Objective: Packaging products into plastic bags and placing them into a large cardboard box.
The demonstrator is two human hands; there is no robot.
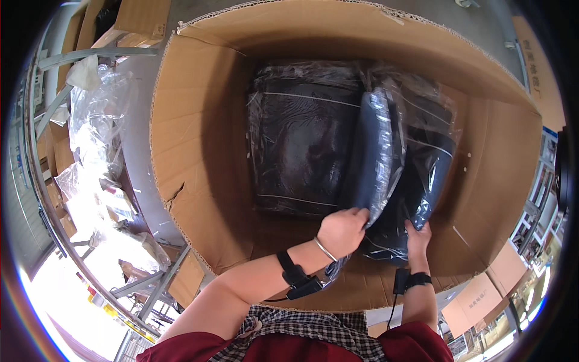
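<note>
Both my arms reach into a large open cardboard box (187, 145). My left hand (344, 232) is closed on the near end of a dark blue plastic-wrapped pack (375, 157), which stands tilted on its edge. To the right, my right hand (417, 236) pinches the near edge of another dark pack in clear plastic (433, 160). What lies inside the wrapping looks dark and folded, but I cannot make out its kind. On the left side of the box bottom rests a wide dark pack (301, 145) in shiny clear film, crossed by thin white lines.
High cardboard walls surround the packs on every side. Left of the box, a metal rack (78, 57) holds crumpled clear plastic bags (99, 120) and cartons (142, 21). Further cartons (473, 301) stand at the lower right. Black straps with small devices (301, 286) sit on my wrists.
</note>
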